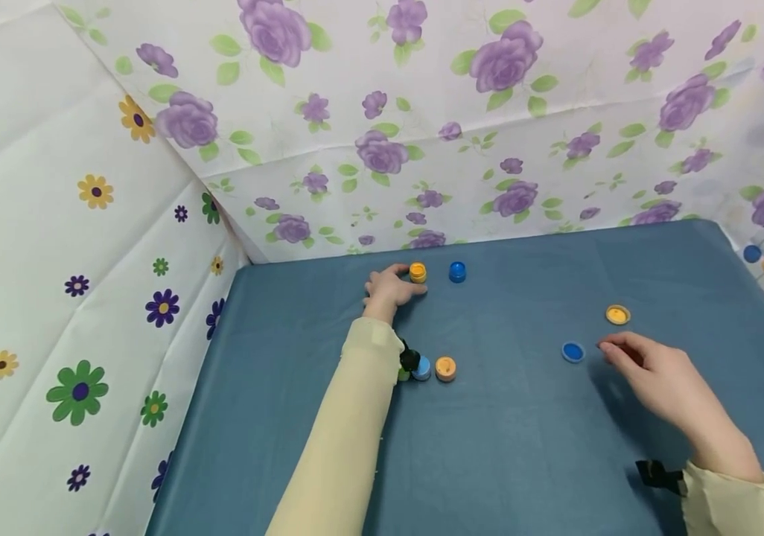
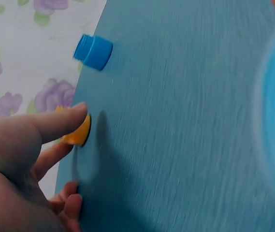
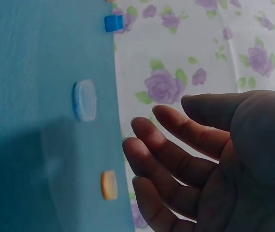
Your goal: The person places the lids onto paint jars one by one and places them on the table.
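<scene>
My left hand [image 1: 390, 289] reaches to the table's far edge, its thumb and index finger spread on either side of a small yellow jar [image 1: 418, 272]. In the left wrist view the thumb covers part of this jar [image 2: 82, 131]; whether the fingers touch it I cannot tell. A blue jar [image 1: 457, 272] with a threaded neck and no lid stands just to its right. My right hand [image 1: 657, 380] hovers over the table's right side, fingers loosely bent and holding nothing. Near its fingertips lie a blue lid [image 1: 573, 352] and a yellow lid [image 1: 618, 314].
Beside the left wrist stand a light blue jar [image 1: 421, 368] and an orange jar [image 1: 445, 368]; a green one [image 1: 403, 375] is mostly hidden by the sleeve. Blue cloth covers the table [image 1: 503, 432]. Flowered sheets [image 1: 382, 112] hang behind and at the left.
</scene>
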Tool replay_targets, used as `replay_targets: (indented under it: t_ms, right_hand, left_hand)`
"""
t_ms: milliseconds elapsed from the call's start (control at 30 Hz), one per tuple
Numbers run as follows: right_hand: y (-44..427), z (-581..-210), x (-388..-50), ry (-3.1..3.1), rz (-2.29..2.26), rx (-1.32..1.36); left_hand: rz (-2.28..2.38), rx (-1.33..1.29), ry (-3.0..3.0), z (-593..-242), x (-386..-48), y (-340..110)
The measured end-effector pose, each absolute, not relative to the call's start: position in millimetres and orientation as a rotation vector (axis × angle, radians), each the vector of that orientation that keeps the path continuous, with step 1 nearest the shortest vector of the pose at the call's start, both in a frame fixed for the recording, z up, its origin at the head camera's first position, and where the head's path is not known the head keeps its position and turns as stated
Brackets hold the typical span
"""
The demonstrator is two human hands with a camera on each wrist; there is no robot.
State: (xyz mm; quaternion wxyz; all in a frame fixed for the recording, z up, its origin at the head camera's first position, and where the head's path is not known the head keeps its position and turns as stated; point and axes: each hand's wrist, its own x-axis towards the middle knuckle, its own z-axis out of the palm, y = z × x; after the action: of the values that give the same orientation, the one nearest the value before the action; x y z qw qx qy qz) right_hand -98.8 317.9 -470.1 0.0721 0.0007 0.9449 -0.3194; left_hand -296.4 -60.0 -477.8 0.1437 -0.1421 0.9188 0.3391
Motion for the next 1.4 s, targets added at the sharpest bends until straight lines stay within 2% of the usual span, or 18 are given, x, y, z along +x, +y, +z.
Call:
replay_targets:
  t_ms: [300, 500, 733, 900, 1133, 1400]
  right_hand:
    - [311, -462, -102, 2.855, -1.001, -0.023]
    - [317, -464, -99, 2.853, -0.990, -0.015]
    - [331, -466, -109, 2.921, -0.936, 0.059]
    - [353, -473, -124, 2.920, -0.822, 0.082]
    - [363, -486, -155, 2.854, -0.689, 0.027]
    - [352, -497, -172, 2.904, -0.612, 0.014]
  left_hand:
    - [0.946, -0.524, 2.734, -483, -299, -45]
    - [1.028, -0.496, 2.709, -489, -294, -52]
    - [1.358, -0.455, 2.711, -488, -284, -70]
    - [1.662, -0.295, 2.762, -478, -269, -80]
    - [2.045, 0.119, 2.664, -465, -208, -94]
    - [2.108, 0.470, 2.550, -478, -158, -99]
